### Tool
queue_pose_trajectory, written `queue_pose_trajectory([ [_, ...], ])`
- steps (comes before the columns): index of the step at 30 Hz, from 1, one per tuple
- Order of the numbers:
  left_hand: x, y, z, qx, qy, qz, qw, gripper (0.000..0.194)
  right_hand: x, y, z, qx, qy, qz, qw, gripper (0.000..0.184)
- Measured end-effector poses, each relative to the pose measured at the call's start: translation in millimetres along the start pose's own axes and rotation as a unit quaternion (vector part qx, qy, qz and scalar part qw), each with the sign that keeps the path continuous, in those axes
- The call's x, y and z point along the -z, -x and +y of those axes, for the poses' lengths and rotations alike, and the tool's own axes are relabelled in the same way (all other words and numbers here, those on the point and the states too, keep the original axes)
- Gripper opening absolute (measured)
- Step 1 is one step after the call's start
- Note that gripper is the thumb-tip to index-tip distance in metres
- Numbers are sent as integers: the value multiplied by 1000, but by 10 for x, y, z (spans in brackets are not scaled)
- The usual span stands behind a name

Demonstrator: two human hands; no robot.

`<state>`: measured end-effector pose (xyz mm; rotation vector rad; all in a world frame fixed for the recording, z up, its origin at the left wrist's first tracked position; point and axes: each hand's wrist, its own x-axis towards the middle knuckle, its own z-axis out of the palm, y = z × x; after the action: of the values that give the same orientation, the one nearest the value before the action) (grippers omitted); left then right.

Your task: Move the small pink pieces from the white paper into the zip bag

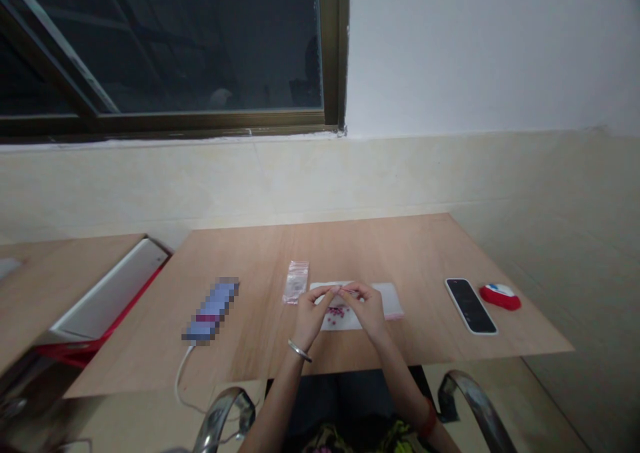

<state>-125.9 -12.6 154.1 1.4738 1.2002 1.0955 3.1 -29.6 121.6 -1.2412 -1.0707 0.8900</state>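
Note:
My left hand [311, 316] and my right hand [369, 311] meet over a white sheet [350, 323] on the table. Both are closed, with thumbs and fingertips pinched together. Whatever lies between the fingertips is too small to make out. Just below the fingers, several small dark pink bead-like pieces [335, 316] are scattered on the sheet. To the right of my right hand lies a whitish flat packet [390, 301] with a pink edge, partly hidden by the hand. A clear zip bag [297, 282] rests beyond my left hand.
A phone with a blurred screen [211, 309] lies on the left, its white cable [179, 379] hanging over the table's front edge. On the right are a white-edged black phone [471, 306] and a red-and-white object [500, 296]. Metal chair armrests [227, 413] flank my arms.

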Motion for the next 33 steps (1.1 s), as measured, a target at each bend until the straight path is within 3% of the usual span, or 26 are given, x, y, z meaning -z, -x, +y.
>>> queue_pose_trajectory([
  [6,40,-30,-140,-25,-7,53,998,25,16,-32,-56,11,-7,-60,998,21],
  [13,233,-175,-332,5,3,23,1000,29,-70,-155,54,-7,-52,-155,987,29],
  [17,371,-297,-547,37,55,-59,996,32,-238,-210,280,-93,-78,-128,984,36],
  [20,467,-349,-773,67,84,-71,992,39,-381,-258,467,-116,-75,-76,988,30],
  [23,544,-370,-1000,86,89,-35,992,39,-535,-330,646,-115,-87,-70,987,23],
  [26,598,-406,-1185,81,83,35,993,35,-707,-423,817,-122,-82,-68,987,20],
  [33,641,-653,-1508,79,47,155,984,29,-1017,-615,1122,-87,-39,-53,994,28],
])
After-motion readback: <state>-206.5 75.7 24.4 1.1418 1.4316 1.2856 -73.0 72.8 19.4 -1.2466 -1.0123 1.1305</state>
